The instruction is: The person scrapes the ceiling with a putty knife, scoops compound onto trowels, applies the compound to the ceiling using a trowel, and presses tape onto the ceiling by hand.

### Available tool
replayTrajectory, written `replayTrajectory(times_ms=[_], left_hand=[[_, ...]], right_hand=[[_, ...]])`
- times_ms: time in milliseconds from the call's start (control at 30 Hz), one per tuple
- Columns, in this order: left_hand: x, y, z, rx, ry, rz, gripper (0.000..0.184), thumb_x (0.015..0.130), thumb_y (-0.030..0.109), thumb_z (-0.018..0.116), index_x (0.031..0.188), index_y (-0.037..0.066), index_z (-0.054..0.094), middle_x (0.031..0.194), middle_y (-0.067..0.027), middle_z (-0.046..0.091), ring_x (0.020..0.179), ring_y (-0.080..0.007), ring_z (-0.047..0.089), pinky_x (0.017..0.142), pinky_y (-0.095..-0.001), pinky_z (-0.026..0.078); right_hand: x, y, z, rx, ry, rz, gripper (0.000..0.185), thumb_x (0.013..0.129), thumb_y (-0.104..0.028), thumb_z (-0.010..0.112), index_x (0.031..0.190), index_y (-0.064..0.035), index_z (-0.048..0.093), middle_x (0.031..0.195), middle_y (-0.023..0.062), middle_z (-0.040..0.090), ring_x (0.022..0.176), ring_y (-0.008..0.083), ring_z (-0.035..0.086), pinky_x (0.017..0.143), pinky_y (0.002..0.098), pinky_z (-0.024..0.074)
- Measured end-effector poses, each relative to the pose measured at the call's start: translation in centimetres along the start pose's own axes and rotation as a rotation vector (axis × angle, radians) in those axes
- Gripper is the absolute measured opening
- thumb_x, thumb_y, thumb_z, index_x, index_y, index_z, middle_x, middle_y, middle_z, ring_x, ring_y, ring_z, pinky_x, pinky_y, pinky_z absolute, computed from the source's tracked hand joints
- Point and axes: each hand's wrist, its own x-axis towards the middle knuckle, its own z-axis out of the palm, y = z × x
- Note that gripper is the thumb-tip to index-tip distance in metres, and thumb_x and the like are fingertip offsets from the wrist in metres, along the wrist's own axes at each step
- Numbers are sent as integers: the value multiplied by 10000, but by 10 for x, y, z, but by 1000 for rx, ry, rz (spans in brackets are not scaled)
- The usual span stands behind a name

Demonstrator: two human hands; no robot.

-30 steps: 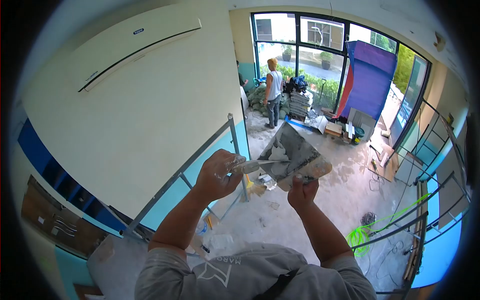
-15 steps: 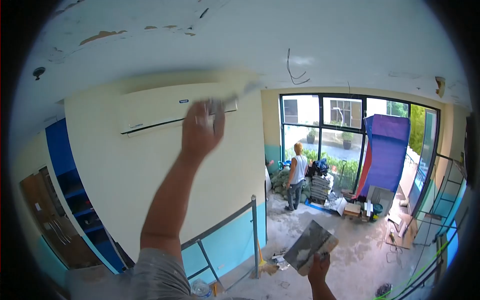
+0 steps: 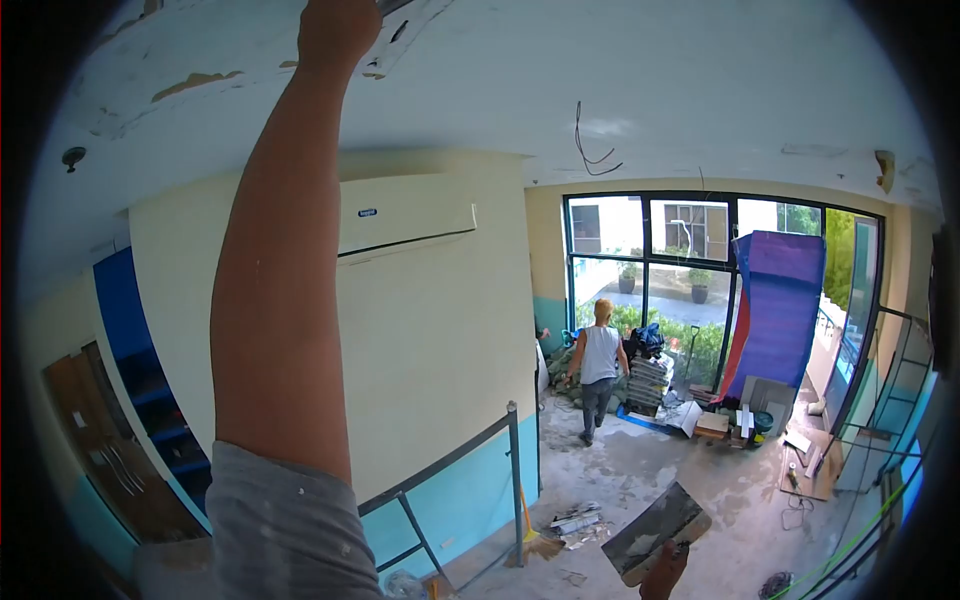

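My left hand [image 3: 340, 32] is raised at the top edge of the view, against the ceiling [image 3: 480, 80]. Its fingers are closed around a putty knife [image 3: 397, 5], of which only a small dark part shows; the rest is cut off by the frame. Beside it the ceiling has a dark slit and chipped patches. Low on the right, my right hand [image 3: 664, 572] grips a flat rectangular plate [image 3: 650, 530] from beneath, tilted, with grey paste smeared on its face.
A wall air conditioner [image 3: 410, 215] is partly behind my left arm. Below stands a metal scaffold frame [image 3: 515, 480]. A person [image 3: 598, 365] in a white sleeveless top is near stacked bags [image 3: 650, 380] by the windows. Wires [image 3: 590, 150] hang from the ceiling; debris [image 3: 578, 520] lies on the floor.
My left hand has swung up and left with the putty knife, from before the air conditioner to the ceiling. The plate has shifted lower and right. The person by the bags has turned and stepped.
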Motion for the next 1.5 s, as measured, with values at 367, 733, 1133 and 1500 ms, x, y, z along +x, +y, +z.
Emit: replayTrajectory(times_ms=[367, 733, 1133, 1500], left_hand=[[-18, -3, 9, -143, 81, -269, 361, 852, 223, 583, 1105, -28, 526, 980, -252, 612, 906, -440, 603, 814, -467, 494], [-75, 2, 9, -497, 139, -727, 508, 829, 256, 632, 1123, -110, 438, 1032, -309, 587, 934, -440, 604, 827, -443, 485], [-33, -11, 14, -104, 125, -67, 318, 848, 169, 547, 1135, 35, 583, 1008, -196, 610, 968, -376, 576, 859, -447, 476], [-63, -52, -23, -251, 155, -474, 487, 853, 243, 607, 1117, -109, 399, 1004, -279, 585, 947, -409, 604, 825, -443, 472]], right_hand=[[-1, 45, -12, 100, 112, 218, 625, 939, -262, 520, 1429, 33, 267, 1430, 205, 355, 1294, 306, 365, 1061, 395, 323], [-13, 33, -18, 191, 93, 152, 614, 920, -299, 553, 1391, 19, 320, 1332, 185, 439, 1188, 303, 441, 993, 413, 373], [-1, 64, -2, 336, 104, 207, 572, 929, -263, 539, 1385, 12, 332, 1336, 173, 429, 1176, 301, 451, 980, 421, 389], [-13, 39, 1, 293, 88, 162, 525, 946, -262, 519, 1356, 23, 357, 1283, 165, 476, 1141, 288, 477, 963, 405, 398]])
